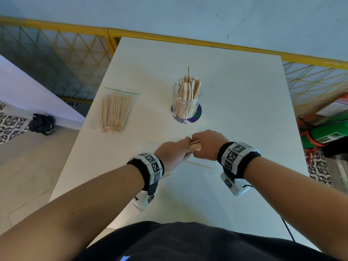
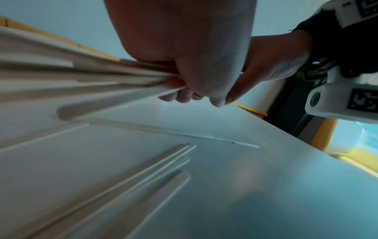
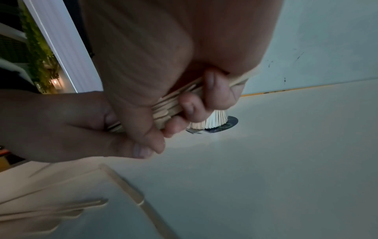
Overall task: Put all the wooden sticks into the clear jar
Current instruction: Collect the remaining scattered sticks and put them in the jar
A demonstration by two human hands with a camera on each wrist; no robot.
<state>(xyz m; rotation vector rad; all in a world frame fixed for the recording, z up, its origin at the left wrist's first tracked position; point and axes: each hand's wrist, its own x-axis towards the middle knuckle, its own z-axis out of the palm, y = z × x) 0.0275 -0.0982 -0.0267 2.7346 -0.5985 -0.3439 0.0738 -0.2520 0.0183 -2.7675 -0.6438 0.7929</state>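
A clear jar (image 1: 186, 99), packed with upright wooden sticks, stands mid-table on a purple disc (image 1: 197, 114); its base shows behind my fingers (image 3: 218, 121). My left hand (image 1: 178, 148) and right hand (image 1: 206, 144) meet just in front of the jar. Both grip one bundle of sticks (image 1: 194, 145) just above the table. The right hand's fingers (image 3: 191, 107) curl round the bundle (image 3: 165, 107), and the left hand (image 3: 67, 126) holds its other end. Loose sticks (image 1: 199, 164) lie flat on the table under the hands, and several more (image 2: 147, 169) lie nearby.
A clear zip bag (image 1: 115, 111) holding many sticks lies left of the jar. The white table (image 1: 244, 113) ends near my body and at both sides. A yellow mesh fence (image 1: 56, 59) runs behind it. A dark cloth (image 1: 42, 124) lies on the floor at left.
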